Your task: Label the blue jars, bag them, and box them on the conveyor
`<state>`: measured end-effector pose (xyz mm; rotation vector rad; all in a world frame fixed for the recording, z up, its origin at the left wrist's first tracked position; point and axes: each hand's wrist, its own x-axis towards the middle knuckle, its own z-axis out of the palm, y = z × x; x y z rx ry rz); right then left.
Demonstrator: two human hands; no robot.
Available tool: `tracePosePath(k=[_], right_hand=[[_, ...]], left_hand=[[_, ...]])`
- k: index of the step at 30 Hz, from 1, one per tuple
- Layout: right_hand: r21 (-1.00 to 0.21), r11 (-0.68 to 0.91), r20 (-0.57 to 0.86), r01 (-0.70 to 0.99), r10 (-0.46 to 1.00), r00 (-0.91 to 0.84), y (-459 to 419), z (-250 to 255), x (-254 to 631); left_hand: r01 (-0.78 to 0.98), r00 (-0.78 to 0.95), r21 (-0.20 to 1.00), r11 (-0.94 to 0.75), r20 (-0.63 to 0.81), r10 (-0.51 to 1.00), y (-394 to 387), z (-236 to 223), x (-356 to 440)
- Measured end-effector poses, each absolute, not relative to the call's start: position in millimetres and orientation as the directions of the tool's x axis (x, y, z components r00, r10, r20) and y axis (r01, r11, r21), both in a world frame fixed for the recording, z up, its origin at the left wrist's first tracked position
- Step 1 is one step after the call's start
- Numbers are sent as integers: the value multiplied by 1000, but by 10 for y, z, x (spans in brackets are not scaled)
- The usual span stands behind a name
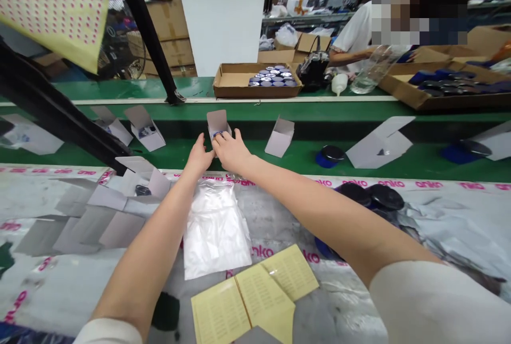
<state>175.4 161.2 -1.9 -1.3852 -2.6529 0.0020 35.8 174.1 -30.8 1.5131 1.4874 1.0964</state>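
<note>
A small white box (217, 119) with its flap raised stands on the green conveyor in front of me. My left hand (199, 155) is at the box's left side, fingers curved against it. My right hand (231, 151) is closed at the box's front and opening, covering much of it. A bit of blue shows inside the box; what it belongs to is mostly hidden. Just below my hands lies a stack of clear plastic bags (215, 229). Folded yellow printed sheets (243, 301) rest nearer to me.
More open white boxes (279, 136) stand along the conveyor (191, 144). Blue jars with black lids (329, 156) are at the right. Flattened and open boxes (120, 227) pile at left. A carton of jars (235, 91) sits on the ledge. A black post (147, 30) slants at left; a co-worker (353, 35) is opposite.
</note>
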Motion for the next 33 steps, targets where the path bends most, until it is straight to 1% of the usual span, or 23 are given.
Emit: tracePosePath(k=[2, 3, 5, 6, 8, 10, 12, 15, 19, 22, 25, 26, 28, 30, 31, 33], right_hand=[[-119, 557, 127, 822, 829, -544, 1586, 80, 1803], [-135, 550, 133, 824, 835, -535, 1545, 137, 1847], [-193, 546, 175, 815, 837, -519, 1395, 240, 1963], [-255, 546, 202, 798, 837, -508, 1293, 275, 2028], [-479, 516, 217, 710, 853, -474, 1066, 296, 2159], [-700, 424, 173, 575, 882, -439, 855, 248, 2272], [-808, 328, 121, 489, 905, -407, 699, 150, 2353], [-871, 246, 104, 425, 939, -329, 570, 0, 2421], [-917, 196, 136, 346, 972, -190, 459, -70, 2505], [-919, 201, 188, 338, 980, -72, 326, -54, 2583], [-888, 222, 299, 401, 944, 140, 157, -59, 2620], [-892, 215, 310, 397, 931, 193, 104, -71, 2614], [-938, 176, 240, 300, 951, 194, 26, -111, 2577], [-983, 112, 125, 147, 988, 86, -6, -162, 2514], [-992, 86, 89, 89, 995, 35, -7, -187, 2478], [-996, 78, 78, 35, 997, 11, 10, -232, 2410]], left_hand=[[444, -29, 896, -12, 27, 999, 1513, -193, 280], [475, 10, 880, 6, -12, 1000, 1391, -139, 237], [558, 146, 830, 19, -121, 982, 1166, -43, 158], [603, 209, 798, 13, -174, 962, 1076, -2, 128], [669, 276, 743, -14, -231, 933, 952, 75, 94], [675, 287, 735, -62, -184, 940, 892, 159, 100], [630, 332, 765, -133, -111, 937, 863, 251, 147], [530, 421, 818, -224, -25, 907, 826, 368, 275], [443, 404, 860, -253, 60, 913, 776, 406, 478], [423, 380, 877, -226, 55, 923, 752, 354, 590], [415, 339, 889, -192, 45, 940, 717, 268, 665], [401, 311, 898, -179, 51, 949, 698, 236, 685], [364, 255, 919, -153, 60, 965, 642, 171, 725], [336, 234, 933, -127, 47, 971, 566, 109, 761], [326, 234, 939, -112, 35, 972, 525, 80, 776], [305, 236, 949, -85, 11, 972, 446, 28, 796]])
